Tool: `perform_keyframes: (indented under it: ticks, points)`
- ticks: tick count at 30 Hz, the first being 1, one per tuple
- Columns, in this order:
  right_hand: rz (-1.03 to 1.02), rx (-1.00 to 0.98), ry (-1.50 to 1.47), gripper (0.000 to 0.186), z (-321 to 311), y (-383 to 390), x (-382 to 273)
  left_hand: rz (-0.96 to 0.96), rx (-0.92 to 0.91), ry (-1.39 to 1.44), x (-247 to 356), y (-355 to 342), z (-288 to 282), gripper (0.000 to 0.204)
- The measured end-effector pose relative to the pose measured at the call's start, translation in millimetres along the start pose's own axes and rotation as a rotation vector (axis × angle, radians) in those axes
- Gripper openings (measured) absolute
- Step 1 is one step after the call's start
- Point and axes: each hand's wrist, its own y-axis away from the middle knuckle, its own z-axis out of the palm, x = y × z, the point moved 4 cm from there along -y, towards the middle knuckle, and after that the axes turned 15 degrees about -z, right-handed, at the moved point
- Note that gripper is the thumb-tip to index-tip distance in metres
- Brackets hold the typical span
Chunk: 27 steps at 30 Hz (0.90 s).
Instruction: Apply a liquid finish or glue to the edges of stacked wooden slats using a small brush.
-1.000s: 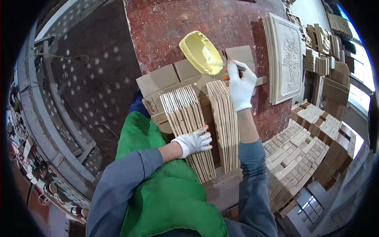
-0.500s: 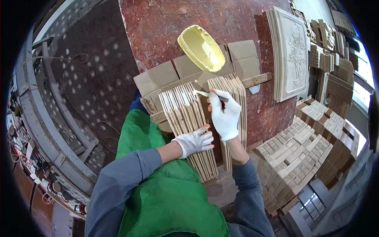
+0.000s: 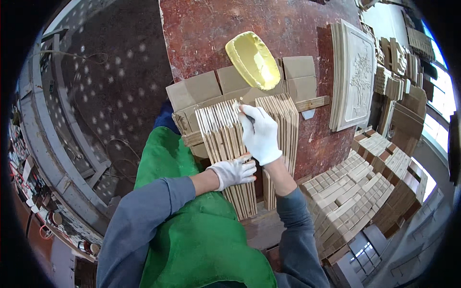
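My left hand (image 3: pixel 233 173), in a white glove, lies on the lower half of a bundle of thin wooden strips (image 3: pixel 213 141), fingers spread. My gloved right hand (image 3: pixel 260 137) is closed on a small brush (image 3: pixel 239 104), largely hidden by it, at the upper right corner of that bundle. The strips' upper ends carry whitish streaks. A second strip bundle (image 3: pixel 285 127) lies under and beside my right hand. Above both, a yellow plastic tub (image 3: pixel 240 50) holds pale paste and sits on cardboard.
Flattened cardboard (image 3: pixel 194 85) lies on a red, scuffed worktable (image 3: pixel 197 29). Carved pale panels (image 3: pixel 352 72) are stacked at the right. Piles of wooden blocks (image 3: pixel 348 197) stand at lower right. A metal frame (image 3: pixel 65 158) runs along the left, and my green apron (image 3: pixel 201 245) is below.
My right hand has moved from the tub down and leftward to the top of the left bundle with the brush. My left hand stays on that bundle.
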Motion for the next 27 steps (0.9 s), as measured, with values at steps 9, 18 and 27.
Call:
perform_keyframes:
  ticks: [9,18,27]
  points:
    - [0.04,0.006,0.0,0.017,11,-15,12,-0.013,0.098,0.065,-3,-1,-3,0.046]
    - [0.146,-0.094,0.064,0.01,7,-32,21,-0.025,0.17,0.097,-6,2,-11,0.039]
    - [0.155,-0.005,-0.013,0.013,-23,-32,26,-0.015,0.094,0.091,-8,1,-19,0.04]
